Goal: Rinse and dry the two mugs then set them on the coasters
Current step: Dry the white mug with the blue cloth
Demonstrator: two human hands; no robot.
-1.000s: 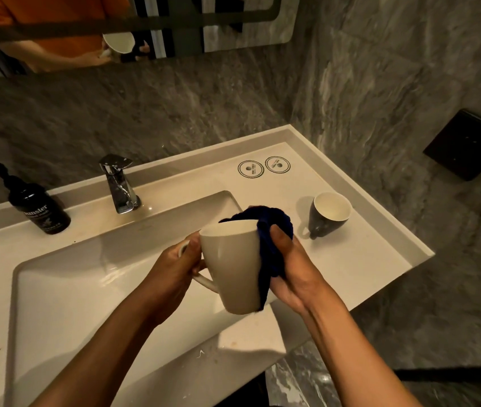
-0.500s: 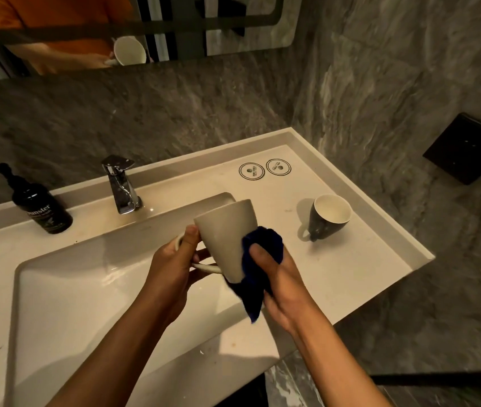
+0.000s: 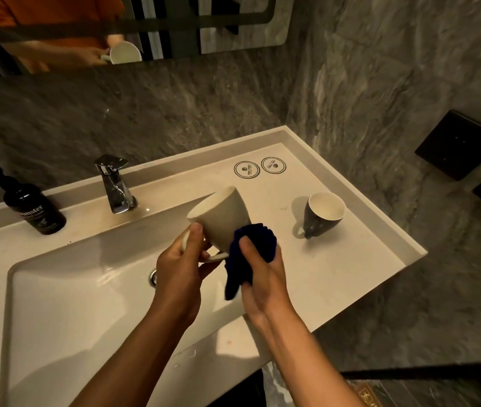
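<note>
My left hand (image 3: 183, 262) grips the handle of a cream mug (image 3: 221, 218), held tilted above the right end of the sink with its mouth turned away toward the wall. My right hand (image 3: 262, 277) presses a dark blue cloth (image 3: 248, 251) against the mug's lower side and base. A second mug (image 3: 323, 214), dark outside and white inside, stands upright on the counter to the right. Two round white coasters (image 3: 246, 169) (image 3: 273, 165) lie side by side on the counter near the back wall, with nothing on them.
A chrome faucet (image 3: 114, 183) stands behind the white sink basin (image 3: 57, 289). A dark soap pump bottle (image 3: 32, 207) sits at the back left. A raised counter rim (image 3: 380, 212) meets the grey stone wall on the right. A mirror hangs above.
The cream mug has tipped from upright to mouth facing away. The cloth slid from around the mug's rim and side down to its base, and both hands moved slightly lower.
</note>
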